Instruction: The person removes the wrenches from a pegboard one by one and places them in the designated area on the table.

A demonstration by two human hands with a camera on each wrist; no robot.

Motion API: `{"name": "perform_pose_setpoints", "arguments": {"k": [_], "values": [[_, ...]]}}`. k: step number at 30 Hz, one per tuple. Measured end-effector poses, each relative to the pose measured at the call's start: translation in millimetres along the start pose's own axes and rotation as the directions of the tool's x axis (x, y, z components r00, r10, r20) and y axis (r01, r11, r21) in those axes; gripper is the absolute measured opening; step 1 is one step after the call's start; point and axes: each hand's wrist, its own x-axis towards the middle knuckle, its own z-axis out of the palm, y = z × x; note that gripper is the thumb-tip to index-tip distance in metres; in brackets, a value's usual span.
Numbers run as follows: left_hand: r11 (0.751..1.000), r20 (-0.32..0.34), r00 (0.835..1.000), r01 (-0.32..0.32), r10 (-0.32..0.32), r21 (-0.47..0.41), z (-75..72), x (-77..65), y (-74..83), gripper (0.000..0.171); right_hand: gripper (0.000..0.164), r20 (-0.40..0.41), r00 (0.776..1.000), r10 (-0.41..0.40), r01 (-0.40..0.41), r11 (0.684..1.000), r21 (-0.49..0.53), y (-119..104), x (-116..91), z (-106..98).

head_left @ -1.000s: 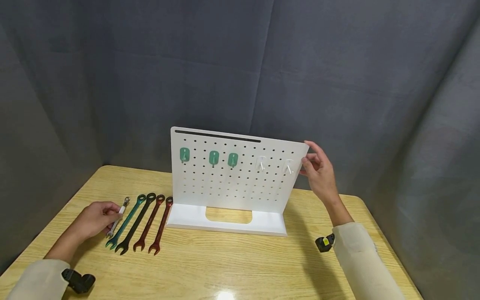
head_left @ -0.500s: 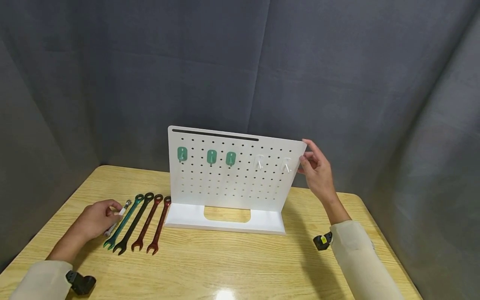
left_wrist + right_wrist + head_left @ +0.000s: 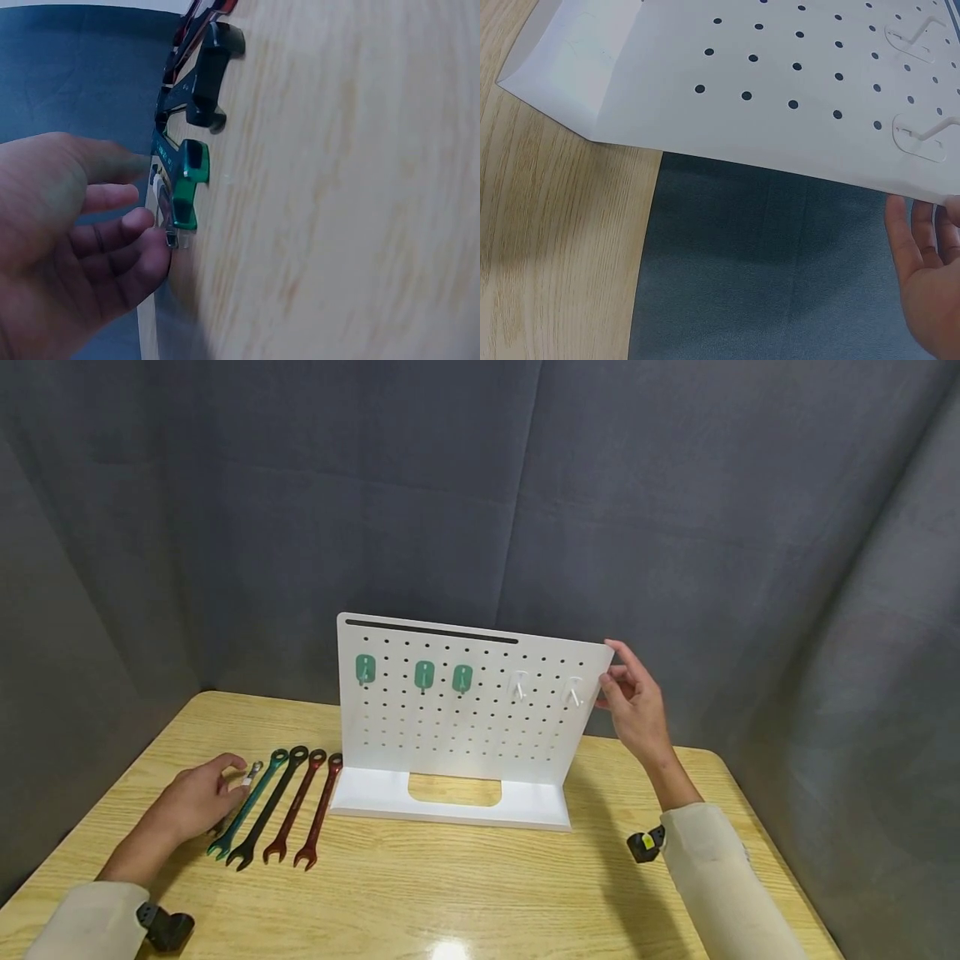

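A small silver wrench (image 3: 253, 773) with a white band lies at the left end of a row of wrenches, partly covered by my left hand (image 3: 192, 799). The thumb and index finger stand apart beside it; in the left wrist view the fingertips are close to its end, and contact is hard to tell. To its right lie a green wrench (image 3: 251, 803), a black wrench (image 3: 268, 811) and two dark red wrenches (image 3: 297, 807). My right hand (image 3: 637, 706) pinches the upper right edge of the white pegboard (image 3: 442, 735), thumb in front and fingers behind.
Three green hooks (image 3: 424, 675) and two white hooks (image 3: 519, 685) sit along the pegboard's upper part. Its base (image 3: 367, 793) rests on the wooden table (image 3: 420, 877). Grey curtain (image 3: 375, 485) surrounds the table behind and at the sides.
The left hand has shifted slightly to the right over the small wrench, and its thumb and index finger have parted. The right hand keeps its hold on the pegboard.
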Motion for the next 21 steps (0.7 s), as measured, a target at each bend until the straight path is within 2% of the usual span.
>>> {"name": "perform_pose_setpoints", "arguments": {"k": [7,10,13,16,19,21], "values": [[0.998,-0.051,0.999,0.023,-0.019,0.063,-0.5,1.6,5.4,0.042,0.054,0.012,1.0,0.029,-0.029,1.0,-0.01,-4,-3,-1],[0.998,-0.082,0.997,0.0,0.005,0.066,-2.0,3.5,12.9,0.043,0.058,0.02,0.999,0.031,-0.03,0.999,-0.033,-6,-6,0],[0.997,-0.093,0.993,-0.064,0.068,0.043,-2.0,4.0,25.3,0.044,0.063,0.031,0.999,0.036,-0.034,0.997,-0.068,-6,-9,1],[0.988,-0.089,0.984,-0.155,0.155,0.002,-0.7,2.9,42.0,0.045,0.07,0.048,0.997,0.064,-0.059,0.994,-0.097,0,-12,3],[0.963,-0.087,0.96,-0.268,0.267,0.001,1.6,1.9,60.8,0.047,0.076,0.053,0.992,0.119,-0.114,0.989,-0.09,14,-18,2],[0.941,-0.091,0.936,-0.338,0.339,0.029,4.3,1.8,72.2,0.048,0.079,0.054,0.988,0.144,-0.14,0.988,-0.065,24,-23,1]]}}
